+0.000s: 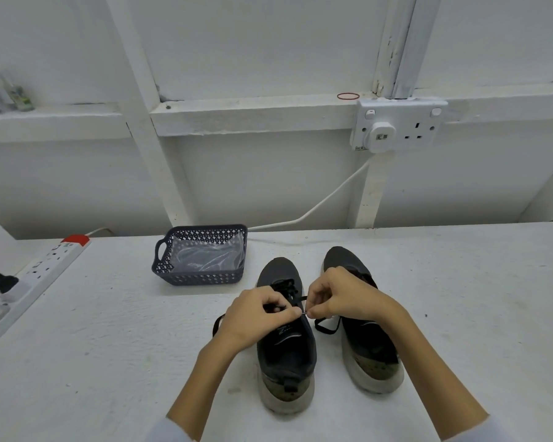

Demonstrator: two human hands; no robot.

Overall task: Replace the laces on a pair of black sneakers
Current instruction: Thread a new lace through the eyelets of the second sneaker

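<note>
Two black sneakers with pale soles stand side by side on the white table, toes pointing away from me. Over the tongue of the left sneaker (286,342), my left hand (256,314) pinches its black lace (296,299) beside the eyelets. My right hand (339,298) pinches the tip of the same lace, fingertips nearly meeting those of the left hand. A loose black lace loop (328,328) lies between the shoes, and another curls out to the left of my left wrist. The right sneaker (369,349) is partly hidden behind my right hand.
A dark perforated basket (201,279) holding a clear plastic packet stands behind the shoes to the left. A white power strip (42,272) with a black plug lies along the table's left edge. A wall socket (399,127) and its white cable sit above.
</note>
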